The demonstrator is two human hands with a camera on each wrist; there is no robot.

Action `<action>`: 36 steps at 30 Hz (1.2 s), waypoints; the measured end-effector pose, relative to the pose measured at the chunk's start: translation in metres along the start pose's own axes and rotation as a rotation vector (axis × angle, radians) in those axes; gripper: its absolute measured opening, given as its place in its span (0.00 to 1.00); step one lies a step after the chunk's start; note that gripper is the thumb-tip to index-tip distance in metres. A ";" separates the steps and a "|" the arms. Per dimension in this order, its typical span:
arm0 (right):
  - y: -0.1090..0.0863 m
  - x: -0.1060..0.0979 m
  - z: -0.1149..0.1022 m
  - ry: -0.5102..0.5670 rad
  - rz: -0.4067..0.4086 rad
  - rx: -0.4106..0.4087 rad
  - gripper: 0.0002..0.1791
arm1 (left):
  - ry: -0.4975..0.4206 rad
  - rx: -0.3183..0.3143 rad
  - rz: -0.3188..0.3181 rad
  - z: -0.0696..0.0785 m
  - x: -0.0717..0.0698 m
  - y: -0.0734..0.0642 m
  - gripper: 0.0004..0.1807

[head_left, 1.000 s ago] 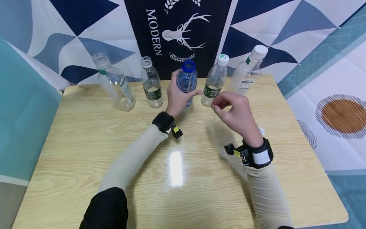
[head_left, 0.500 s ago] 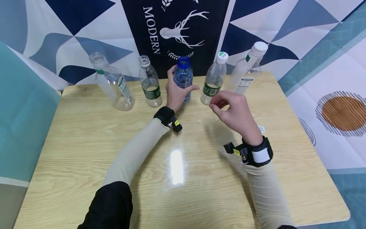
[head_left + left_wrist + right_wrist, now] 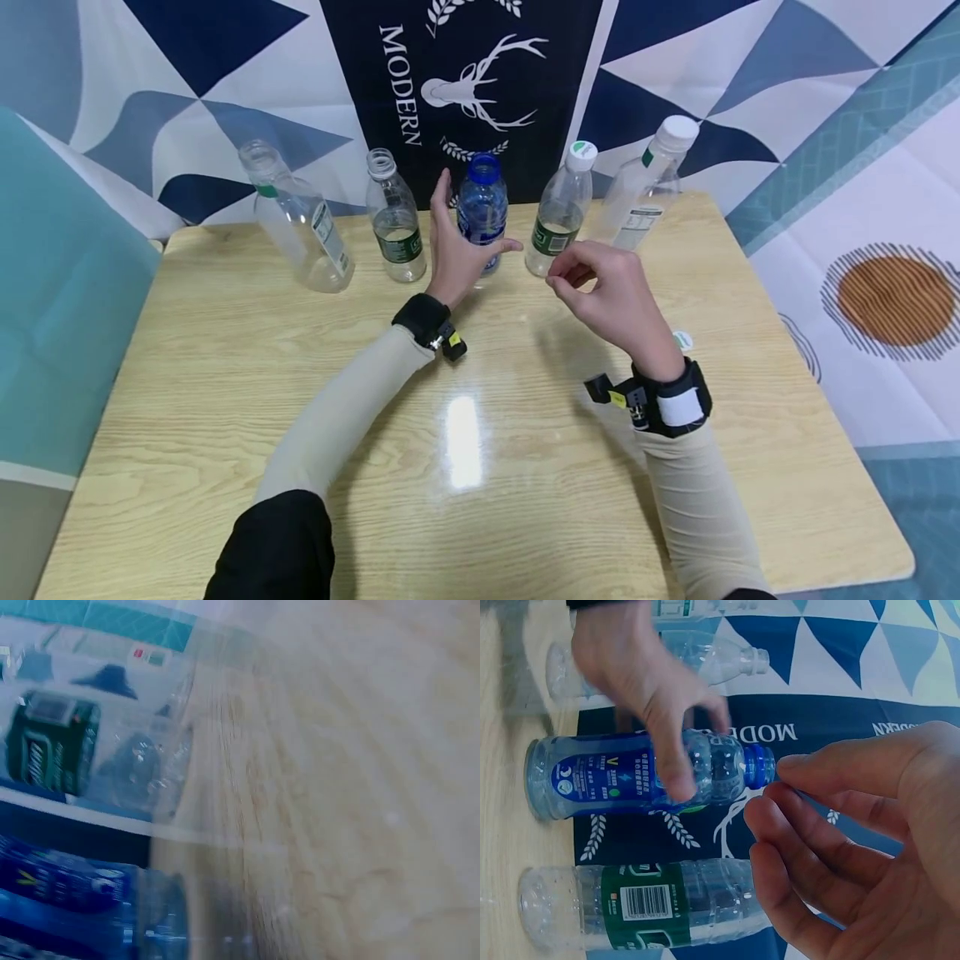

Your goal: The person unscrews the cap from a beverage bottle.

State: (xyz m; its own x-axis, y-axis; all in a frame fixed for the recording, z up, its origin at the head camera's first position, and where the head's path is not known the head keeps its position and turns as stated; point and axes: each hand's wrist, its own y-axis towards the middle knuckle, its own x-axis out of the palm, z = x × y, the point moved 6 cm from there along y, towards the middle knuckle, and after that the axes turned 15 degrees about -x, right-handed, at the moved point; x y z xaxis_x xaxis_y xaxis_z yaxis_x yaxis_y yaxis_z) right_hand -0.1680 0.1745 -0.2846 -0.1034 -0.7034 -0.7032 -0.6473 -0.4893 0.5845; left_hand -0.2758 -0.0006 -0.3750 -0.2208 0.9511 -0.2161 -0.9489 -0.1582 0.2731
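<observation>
A blue-tinted plastic bottle (image 3: 483, 204) with a blue label stands upright at the back middle of the table. Around its left and front sides is my left hand (image 3: 457, 254), index finger straight and thumb stretched wide; a gap shows between index finger and bottle. Seen from the right wrist, the blurred thumb overlaps the bottle's label (image 3: 615, 776). My right hand (image 3: 611, 283) hovers in front of a white-capped bottle with a green label (image 3: 558, 217). Its fingers (image 3: 802, 847) are loosely curled with the tips near one another, and nothing shows between them.
Left of the blue bottle stand an uncapped green-labelled bottle (image 3: 397, 229) and a taller uncapped clear one (image 3: 303, 225). A large white-capped bottle (image 3: 641, 187) stands back right. A small white-and-green cap (image 3: 682, 340) lies beside my right wrist. Patterned cloth (image 3: 262, 83) hangs behind the wooden table (image 3: 225, 375).
My left hand has loosened from the blue bottle and drawn slightly left, its fingers spreading apart. The bottle now stands free of that grip. My right hand has stayed nearly still.
</observation>
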 end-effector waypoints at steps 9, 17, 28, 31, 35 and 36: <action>-0.007 -0.001 0.000 -0.023 -0.078 0.009 0.03 | 0.225 0.377 0.136 0.038 -0.056 -0.066 0.40; -0.020 -0.014 0.008 -0.105 -0.108 0.044 0.05 | 0.348 0.352 0.023 0.028 -0.087 -0.082 0.17; -0.032 -0.033 0.020 -0.115 -0.075 0.095 0.05 | 0.090 0.323 -0.160 0.039 -0.052 -0.096 0.22; -0.034 -0.045 0.025 -0.127 -0.035 0.120 0.05 | 0.011 0.334 -0.252 0.048 -0.015 -0.097 0.37; -0.040 -0.057 0.031 -0.146 0.020 0.157 0.05 | 0.065 0.351 -0.233 0.051 0.032 -0.084 0.51; -0.042 -0.059 0.032 -0.146 0.029 0.162 0.05 | 0.085 0.345 -0.208 0.049 0.041 -0.079 0.53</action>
State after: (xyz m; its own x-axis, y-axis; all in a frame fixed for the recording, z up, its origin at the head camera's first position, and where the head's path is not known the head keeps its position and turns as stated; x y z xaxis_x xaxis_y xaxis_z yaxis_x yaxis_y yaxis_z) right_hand -0.1589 0.2524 -0.2806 -0.2243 -0.6279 -0.7453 -0.7544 -0.3722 0.5406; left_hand -0.1991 0.0635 -0.3591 -0.0635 0.9258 -0.3727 -0.8474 0.1472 0.5102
